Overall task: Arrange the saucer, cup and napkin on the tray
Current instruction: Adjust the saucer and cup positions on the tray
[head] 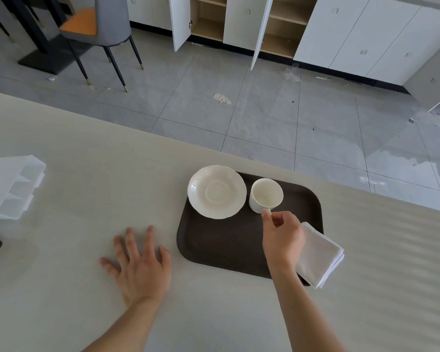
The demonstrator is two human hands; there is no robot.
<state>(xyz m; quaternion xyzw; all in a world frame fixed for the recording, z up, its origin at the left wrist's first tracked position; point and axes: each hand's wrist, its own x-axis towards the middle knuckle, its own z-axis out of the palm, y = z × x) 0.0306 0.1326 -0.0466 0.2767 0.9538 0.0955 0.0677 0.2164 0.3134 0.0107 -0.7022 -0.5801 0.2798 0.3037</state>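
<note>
Nearby, saucer (217, 191) crowds cup (265, 195); napkin (319, 254) overhangs tray (224, 245).

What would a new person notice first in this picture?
The dark tray near the table's far edge stands out, with a white saucer overhanging its far left corner and a white cup beside it. The right hand pinches the cup's handle, a folded napkin overhangs the tray's right edge, and the left hand lies flat on the table.

On the dark tray (221, 247) the white saucer (217, 191) lies at the far left corner, the empty cup (265, 195) stands upright just beside it, and the folded white napkin (320, 255) seems to overhang the right edge.
</note>
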